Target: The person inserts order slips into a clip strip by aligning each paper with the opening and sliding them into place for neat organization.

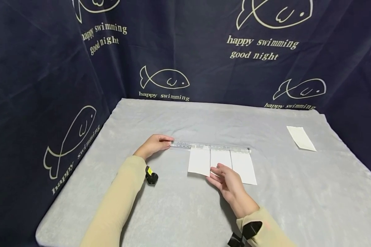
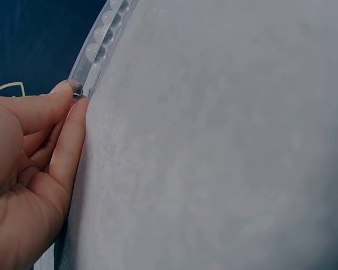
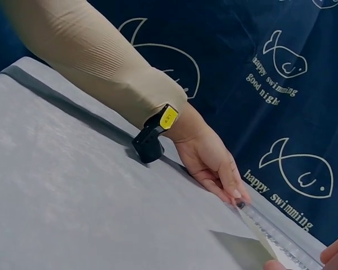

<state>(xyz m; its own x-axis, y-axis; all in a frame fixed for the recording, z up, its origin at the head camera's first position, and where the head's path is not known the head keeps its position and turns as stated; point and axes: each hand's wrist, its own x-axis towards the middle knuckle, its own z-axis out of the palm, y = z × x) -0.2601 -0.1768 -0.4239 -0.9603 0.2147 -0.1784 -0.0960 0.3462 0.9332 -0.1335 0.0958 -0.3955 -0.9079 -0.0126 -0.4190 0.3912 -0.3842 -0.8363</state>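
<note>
A long clear plastic ruler with a row of round shapes along it lies across the middle of the head view. My left hand pinches its left end between thumb and fingers, which the left wrist view shows close up. White paper, split by dark lines into three panels, extends from the ruler toward me. My right hand is at the paper's near edge, fingers loosely extended and thumb apart from them. Its fingertips are right at the lower corner of the left panel, whose near edge curves up. The hand covers part of the middle panel.
A separate white paper piece lies at the right on the grey cloth-covered table. Dark blue curtains with fish drawings stand behind and at the sides. Black wrist cameras are strapped at both sleeves.
</note>
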